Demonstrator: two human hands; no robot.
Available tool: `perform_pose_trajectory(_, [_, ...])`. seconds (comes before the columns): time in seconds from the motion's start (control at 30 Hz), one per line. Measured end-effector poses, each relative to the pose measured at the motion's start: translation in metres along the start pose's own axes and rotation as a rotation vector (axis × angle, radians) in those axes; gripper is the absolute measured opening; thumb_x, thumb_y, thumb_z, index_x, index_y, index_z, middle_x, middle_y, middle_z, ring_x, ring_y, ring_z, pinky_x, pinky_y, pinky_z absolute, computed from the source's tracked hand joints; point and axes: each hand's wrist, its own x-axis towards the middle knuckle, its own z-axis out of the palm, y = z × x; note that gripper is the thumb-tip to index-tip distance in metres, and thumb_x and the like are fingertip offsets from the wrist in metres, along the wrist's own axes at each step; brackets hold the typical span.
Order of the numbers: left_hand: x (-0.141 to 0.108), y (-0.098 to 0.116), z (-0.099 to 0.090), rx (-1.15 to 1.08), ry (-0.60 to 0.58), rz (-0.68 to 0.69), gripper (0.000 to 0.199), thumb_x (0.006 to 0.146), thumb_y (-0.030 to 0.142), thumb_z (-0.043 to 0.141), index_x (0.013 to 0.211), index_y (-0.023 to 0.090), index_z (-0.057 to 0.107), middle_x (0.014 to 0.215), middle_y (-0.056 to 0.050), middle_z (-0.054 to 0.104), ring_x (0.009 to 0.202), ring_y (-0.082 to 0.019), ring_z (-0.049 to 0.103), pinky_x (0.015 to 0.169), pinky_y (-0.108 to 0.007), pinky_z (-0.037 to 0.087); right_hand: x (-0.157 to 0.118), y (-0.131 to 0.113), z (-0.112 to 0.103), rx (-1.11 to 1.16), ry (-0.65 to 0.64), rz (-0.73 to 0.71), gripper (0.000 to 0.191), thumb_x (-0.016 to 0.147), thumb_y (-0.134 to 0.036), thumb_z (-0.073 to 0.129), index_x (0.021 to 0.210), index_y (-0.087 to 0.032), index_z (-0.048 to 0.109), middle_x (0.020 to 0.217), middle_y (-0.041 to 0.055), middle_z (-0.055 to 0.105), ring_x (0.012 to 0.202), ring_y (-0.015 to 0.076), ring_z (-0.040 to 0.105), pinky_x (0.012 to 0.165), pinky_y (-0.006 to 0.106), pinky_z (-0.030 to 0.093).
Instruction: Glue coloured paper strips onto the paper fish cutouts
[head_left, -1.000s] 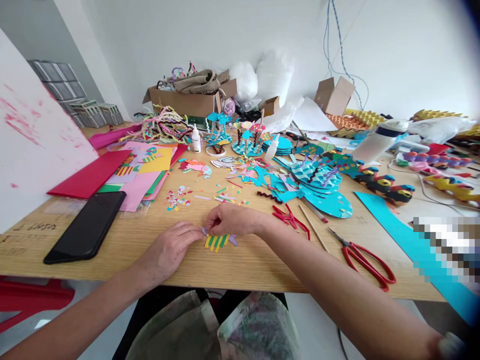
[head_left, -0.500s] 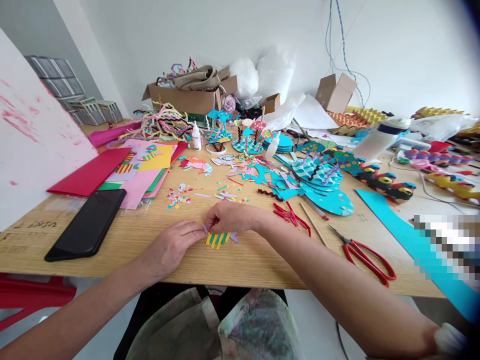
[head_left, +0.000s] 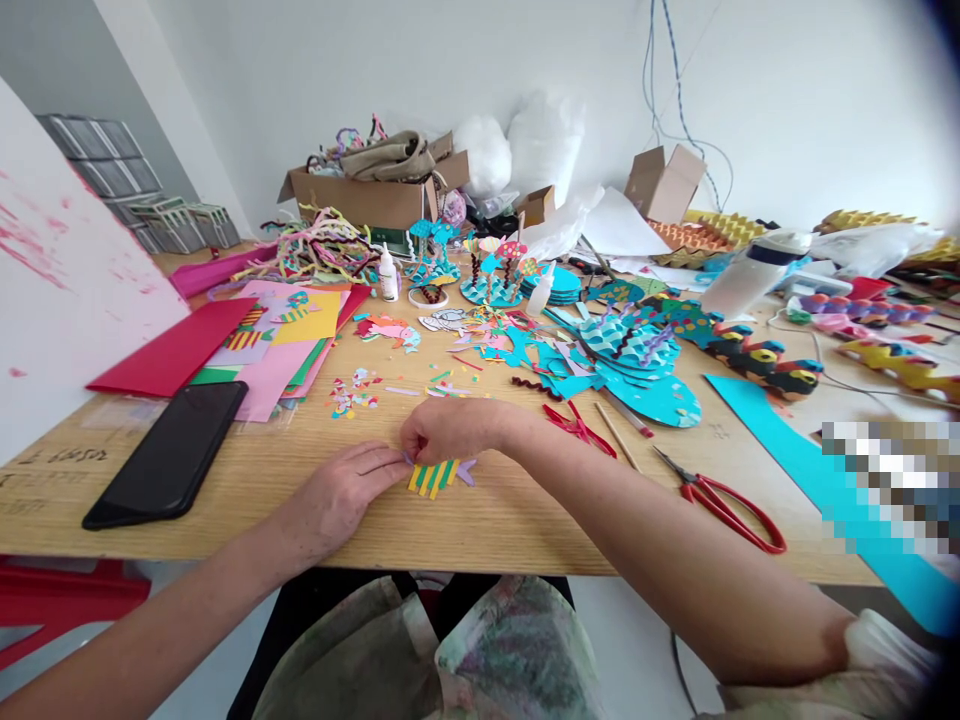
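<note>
Staying just below frame centre, the curled right hand and flattened left hand are still working the striped paper fish; grips unclear.

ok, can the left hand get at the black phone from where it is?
Probably yes: only wooden tabletop shows between the left hand and the phone. The hand would likely have to leave the striped paper piece, where its fingertips are now.
</note>
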Motion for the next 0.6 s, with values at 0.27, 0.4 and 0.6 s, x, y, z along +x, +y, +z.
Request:
perform_pose_trajectory(0.27, [0.000, 0.000, 0.000, 0.005, -0.020, -0.009, 0.037, 0.091, 0.015, 0.024, 0.103, 0.013, 0.060, 0.098, -0.007, 0.064, 0.093, -0.015, 0.057, 0.083, -0.031, 0.049, -0.001, -0.005, -0.003, -0.064, -0.012, -0.011, 0.022, 0.068, -0.015, 0.047, 0.081, -0.014, 0.066, 0.072, 0.0023, 0.064, 0.058, 0.0093, 0.049, 0.049, 0.018, 0.031])
perform_pose_trajectory(0.4, [-0.002, 0.000, 0.000, 0.013, -0.008, -0.007, 0.035, 0.089, 0.012, 0.026, 0.104, 0.014, 0.059, 0.100, -0.006, 0.064, 0.096, -0.015, 0.056, 0.086, -0.031, 0.048, -0.013, 0.002, -0.006, -0.002, 0.101, 0.039, 0.019, 0.069, -0.016, 0.048, 0.078, -0.014, 0.064, 0.072, 0.0017, 0.062, 0.060, 0.0094, 0.048, 0.050, 0.018, 0.031])
perform_pose_trajectory(0.6, [-0.002, -0.001, -0.001, 0.014, 0.007, -0.024, 0.036, 0.087, 0.007, 0.027, 0.105, 0.013, 0.057, 0.102, -0.007, 0.063, 0.096, -0.014, 0.056, 0.085, -0.029, 0.048, -0.046, 0.032, 0.003, 0.051, 0.264, 0.239, 0.015, 0.068, -0.015, 0.046, 0.071, -0.016, 0.061, 0.066, -0.0004, 0.057, 0.058, 0.0091, 0.047, 0.048, 0.018, 0.028])
